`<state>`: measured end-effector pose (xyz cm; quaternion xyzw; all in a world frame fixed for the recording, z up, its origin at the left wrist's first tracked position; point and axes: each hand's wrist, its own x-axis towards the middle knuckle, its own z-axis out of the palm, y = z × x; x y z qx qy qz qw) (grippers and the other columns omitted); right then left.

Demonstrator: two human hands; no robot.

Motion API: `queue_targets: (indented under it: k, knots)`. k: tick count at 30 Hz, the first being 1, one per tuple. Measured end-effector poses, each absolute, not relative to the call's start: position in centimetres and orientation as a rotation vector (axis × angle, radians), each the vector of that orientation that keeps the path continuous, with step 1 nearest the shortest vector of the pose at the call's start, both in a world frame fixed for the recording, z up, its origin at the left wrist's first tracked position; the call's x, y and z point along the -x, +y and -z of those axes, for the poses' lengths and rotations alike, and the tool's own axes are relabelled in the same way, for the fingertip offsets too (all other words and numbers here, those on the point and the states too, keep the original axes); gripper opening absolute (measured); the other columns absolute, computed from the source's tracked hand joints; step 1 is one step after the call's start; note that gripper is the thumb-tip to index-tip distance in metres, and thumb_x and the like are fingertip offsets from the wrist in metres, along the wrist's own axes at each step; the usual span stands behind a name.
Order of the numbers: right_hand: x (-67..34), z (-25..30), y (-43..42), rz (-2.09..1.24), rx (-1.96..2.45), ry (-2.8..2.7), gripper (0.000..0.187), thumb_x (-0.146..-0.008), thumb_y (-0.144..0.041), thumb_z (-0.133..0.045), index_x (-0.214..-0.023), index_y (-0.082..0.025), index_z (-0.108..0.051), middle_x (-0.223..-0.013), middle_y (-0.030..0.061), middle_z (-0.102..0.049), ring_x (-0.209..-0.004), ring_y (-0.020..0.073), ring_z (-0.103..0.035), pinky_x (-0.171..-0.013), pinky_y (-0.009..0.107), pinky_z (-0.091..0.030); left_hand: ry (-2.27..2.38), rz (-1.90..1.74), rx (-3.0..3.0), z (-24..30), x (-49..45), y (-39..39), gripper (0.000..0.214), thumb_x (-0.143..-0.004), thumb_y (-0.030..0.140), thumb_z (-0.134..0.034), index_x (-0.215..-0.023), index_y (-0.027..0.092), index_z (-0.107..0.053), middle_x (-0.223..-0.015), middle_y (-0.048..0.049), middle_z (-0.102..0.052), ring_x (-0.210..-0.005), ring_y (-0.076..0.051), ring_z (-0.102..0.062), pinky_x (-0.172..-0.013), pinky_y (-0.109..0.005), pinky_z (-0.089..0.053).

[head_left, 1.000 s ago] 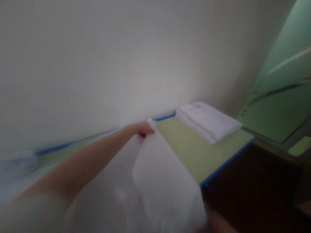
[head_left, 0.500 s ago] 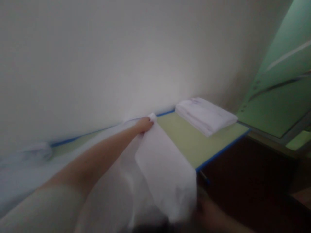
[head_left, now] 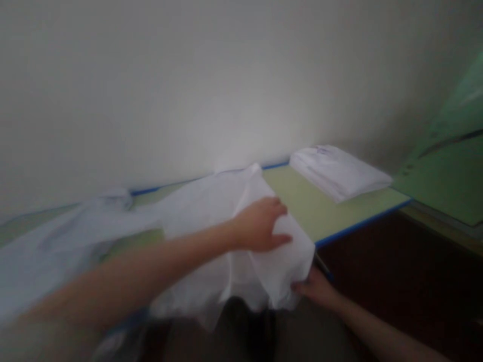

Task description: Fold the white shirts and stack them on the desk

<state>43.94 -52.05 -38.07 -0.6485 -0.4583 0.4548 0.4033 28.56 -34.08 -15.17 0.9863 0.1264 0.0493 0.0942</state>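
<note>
A thin white cloth (head_left: 204, 206), perhaps a garment, lies partly spread over the table, its front part hanging over the near edge. My left hand (head_left: 264, 223) rests on top of it with thumb and fingers apart. At the cloth's near right corner, my right hand (head_left: 315, 287) pinches the hem, thumb above and the other fingers hidden below. A folded white stack of cloth (head_left: 339, 171) sits farther right. More crumpled white fabric (head_left: 83, 221) stretches across the left side and appears to join the spread piece.
The pale green table (head_left: 302, 201) has a blue edge and stands against a grey-white wall (head_left: 226, 85). A green panel (head_left: 449, 166) rises at the far right. Dark floor (head_left: 381, 256) shows below the table's right side.
My left hand has let go of the cloth's far corner and come nearer, onto its surface. The cloth now lies flatter. The view has shifted, showing more of my right hand.
</note>
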Motion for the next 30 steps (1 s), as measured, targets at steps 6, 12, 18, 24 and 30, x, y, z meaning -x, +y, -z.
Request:
queue_targets:
  k: [6, 12, 18, 24, 30]
  knots:
    - [-44.3, 38.0, -53.0, -1.218, 1.551, -1.196, 0.043, -0.071, -0.042, -0.063, -0.100, -0.011, -0.065, -0.102, 0.0112, -0.068, -0.098, 0.0286, -0.061, -0.091, 0.044, -0.044, 0.482, 0.584, -2.665, 23.0, -22.2, -43.6, 0.032, -0.065, 0.056, -0.059, -0.060, 0.025, -0.066, -0.051, -0.0104, -0.058, -0.056, -0.027, -0.061, -0.052, -0.039, -0.047]
    - [-44.1, 37.4, -53.6, -1.240, 1.593, -1.221, 0.044, -0.070, -0.045, -0.063, -0.099, -0.011, -0.066, -0.103, 0.0106, -0.068, -0.097, 0.0286, -0.061, -0.089, 0.043, -0.045, 0.801, 0.015, -2.176, 32.9, -20.7, -44.1, 0.034, -0.070, 0.048, -0.062, -0.091, 0.023, -0.067, -0.085, -0.0047, -0.068, -0.076, -0.020, -0.063, -0.064, -0.030, -0.050]
    - [-43.5, 36.6, -55.0, -1.296, 1.484, -1.229, 0.045, -0.068, -0.043, -0.067, -0.100, -0.011, -0.065, -0.098, 0.0100, -0.068, -0.094, 0.0266, -0.061, -0.087, 0.041, -0.046, 0.794, -0.456, -1.945, 35.2, -21.7, -46.1, 0.040, -0.065, 0.044, -0.070, -0.102, 0.029, -0.066, -0.119, -0.0048, -0.060, -0.110, -0.025, -0.055, -0.092, -0.037, -0.045]
    - [-43.2, 34.6, -57.4, -1.547, 1.201, -1.104, 0.059, -0.061, -0.041, -0.074, -0.111, -0.012, -0.059, -0.099, 0.0105, -0.067, -0.089, 0.0250, -0.063, -0.085, 0.042, -0.047, 0.550, -0.480, -1.407, 38.7, -22.3, -49.0, 0.056, -0.068, 0.048, -0.068, -0.116, 0.021, -0.057, -0.114, -0.0099, -0.063, -0.107, -0.028, -0.058, -0.093, -0.042, -0.045]
    - [-43.3, 34.3, -59.2, -1.643, 1.244, -1.202, 0.055, -0.065, -0.039, -0.072, -0.112, -0.013, -0.060, -0.102, 0.0105, -0.066, -0.093, 0.0246, -0.062, -0.089, 0.041, -0.045, 0.447, -0.464, -1.409, 39.0, -22.0, -50.5, 0.080, -0.067, 0.055, -0.067, -0.133, 0.019, -0.040, -0.131, -0.0129, -0.051, -0.114, -0.027, -0.053, -0.094, -0.039, -0.044]
